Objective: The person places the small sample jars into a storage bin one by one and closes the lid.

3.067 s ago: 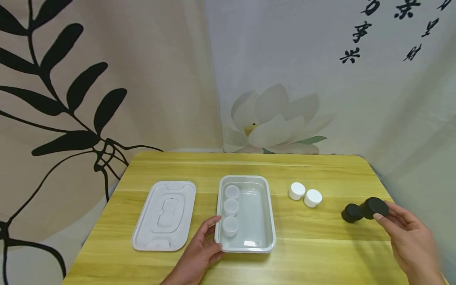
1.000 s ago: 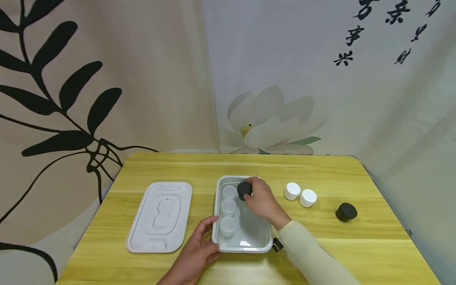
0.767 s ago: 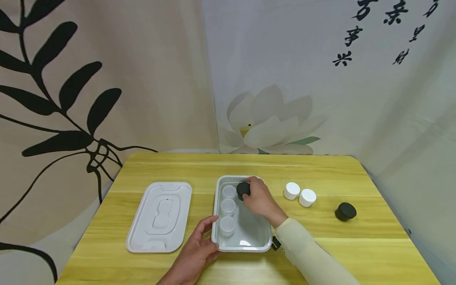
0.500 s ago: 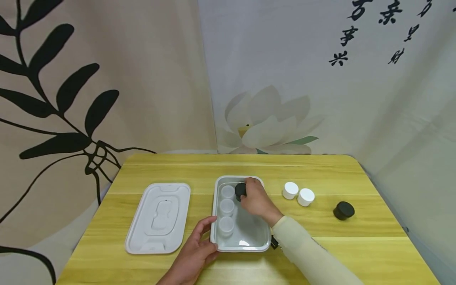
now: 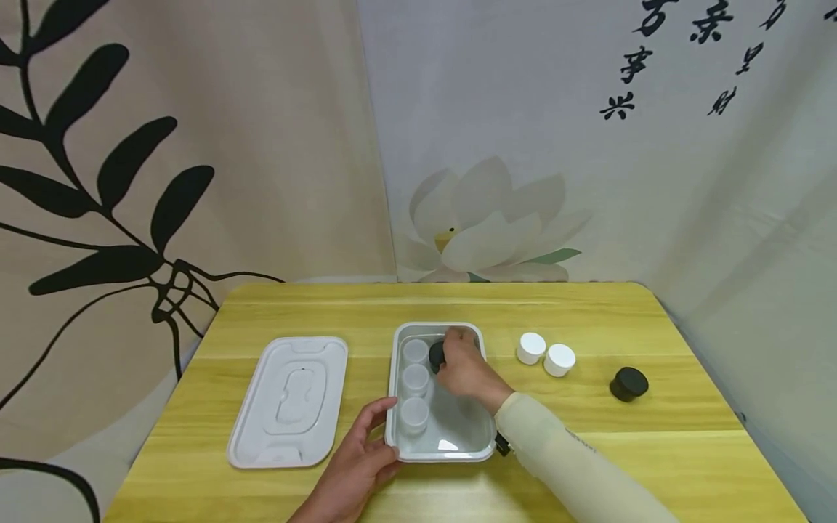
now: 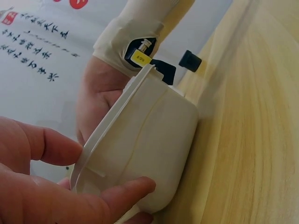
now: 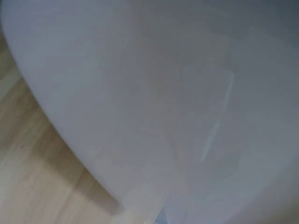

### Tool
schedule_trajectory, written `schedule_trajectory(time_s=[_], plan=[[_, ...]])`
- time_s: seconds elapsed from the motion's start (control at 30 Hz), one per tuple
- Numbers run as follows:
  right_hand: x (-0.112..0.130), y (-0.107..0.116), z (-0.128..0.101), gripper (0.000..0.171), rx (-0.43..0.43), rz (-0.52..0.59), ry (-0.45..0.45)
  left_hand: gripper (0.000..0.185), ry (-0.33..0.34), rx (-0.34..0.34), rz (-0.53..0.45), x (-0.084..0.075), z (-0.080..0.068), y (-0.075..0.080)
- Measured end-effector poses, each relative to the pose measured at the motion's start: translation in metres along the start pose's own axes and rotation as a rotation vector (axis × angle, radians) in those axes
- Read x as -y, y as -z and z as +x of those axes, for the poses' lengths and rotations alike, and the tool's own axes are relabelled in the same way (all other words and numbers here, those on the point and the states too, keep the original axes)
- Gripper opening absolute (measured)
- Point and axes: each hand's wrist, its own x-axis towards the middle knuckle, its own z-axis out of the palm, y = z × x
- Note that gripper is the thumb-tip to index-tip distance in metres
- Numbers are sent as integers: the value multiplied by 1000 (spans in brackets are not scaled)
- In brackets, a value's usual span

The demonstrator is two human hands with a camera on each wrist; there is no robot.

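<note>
one black jar (image 5: pixel 436 356) pokes out left of the right hand (image 5: pixel 467 369) pinching it

Soft, even light filled the head view, with a bright glare patch in the white plastic tray (image 5: pixel 458 421) and faint shadows on the table (image 5: pixel 686 465). The right wrist view was dim, hazy and out of focus.

White rectangular plastic tray (image 5: pixel 455 418) is gleaming glossy. White rectangular plastic lid (image 5: pixel 289 403) is looking smooth. Round black plastic containers (image 5: pixel 629 383) are looking matt. Yellow wood-grained desk (image 5: pixel 686 472) is showing soft sheen.
</note>
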Motion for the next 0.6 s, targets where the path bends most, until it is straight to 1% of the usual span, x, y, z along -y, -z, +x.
schedule_trajectory(time_s=[0.13,0.33,0.47,0.57,0.6], plan=[[-1,0,1,62,15,-11,-6,73,-7,2,-6,-1,0,-1],[2,3,0,65,25,-28,11,72,-14,1,6,-4,0,-2],[3,3,-1,65,12,-56,38,71,-17,-3,6,-5,0,-2],[1,1,-2,66,7,-68,42,71,-18,-2,0,-4,0,-2],[1,1,-2,65,10,-55,40,71,-19,-1,-3,-4,0,-1]])
